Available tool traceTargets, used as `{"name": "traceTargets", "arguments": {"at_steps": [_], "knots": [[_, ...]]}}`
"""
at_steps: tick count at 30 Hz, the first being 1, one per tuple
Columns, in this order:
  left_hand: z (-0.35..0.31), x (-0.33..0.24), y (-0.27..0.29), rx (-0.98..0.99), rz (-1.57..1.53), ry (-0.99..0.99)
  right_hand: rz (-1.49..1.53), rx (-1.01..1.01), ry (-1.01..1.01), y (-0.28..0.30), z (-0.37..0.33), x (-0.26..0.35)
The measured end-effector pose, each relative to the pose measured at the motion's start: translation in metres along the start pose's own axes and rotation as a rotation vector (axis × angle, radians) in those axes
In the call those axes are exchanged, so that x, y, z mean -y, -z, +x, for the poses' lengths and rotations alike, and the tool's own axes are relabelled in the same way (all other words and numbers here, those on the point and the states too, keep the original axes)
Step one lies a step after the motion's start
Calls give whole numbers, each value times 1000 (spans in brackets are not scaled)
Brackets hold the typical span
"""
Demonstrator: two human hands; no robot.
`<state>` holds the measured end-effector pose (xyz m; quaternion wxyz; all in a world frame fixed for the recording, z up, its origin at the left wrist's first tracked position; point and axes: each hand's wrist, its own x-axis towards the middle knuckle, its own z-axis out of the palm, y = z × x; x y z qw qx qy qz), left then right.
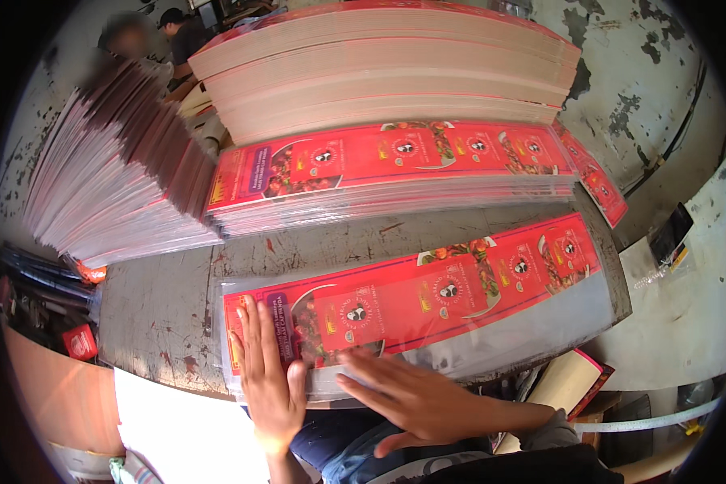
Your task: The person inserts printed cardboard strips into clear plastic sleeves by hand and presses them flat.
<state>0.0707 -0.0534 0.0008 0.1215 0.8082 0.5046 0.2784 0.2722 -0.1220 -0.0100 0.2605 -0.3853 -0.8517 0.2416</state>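
A long red printed sheet (403,282) with food pictures lies flat on the worn table near me. A clear plastic sleeve (540,327) surrounds it, with a bare strip of film along the near edge. My left hand (268,387) rests on the sheet's left end, fingers stretched out and pressed flat. Beside it, my right hand (419,399) is over the sleeve's near edge, fingers spread and slightly smeared by motion. It holds nothing; whether it touches the film I cannot tell.
Behind the sheet lies a low stack of sleeved red sheets (363,165). A tall stack of cards (379,73) rises at the back. Left stands a high, leaning pile of sleeved sheets (121,177). The scratched table (161,306) ends close to me. People (177,36) are at the far left.
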Motion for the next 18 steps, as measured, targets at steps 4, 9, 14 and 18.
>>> {"name": "traceTargets", "arguments": {"at_steps": [4, 9, 14, 18], "knots": [[-5, 16, 2, 129, 296, -22, -153, 114, -261, 38, -37, -7], [-4, 17, 1, 80, 282, -27, -236, -131, -654, 78, -108, -11], [-1, 16, 0, 80, 269, -38, -358, -487, -810, 116, -169, -26], [-4, 16, 0, 96, 261, -19, -634, -536, -1202, 133, -189, -47]]}}
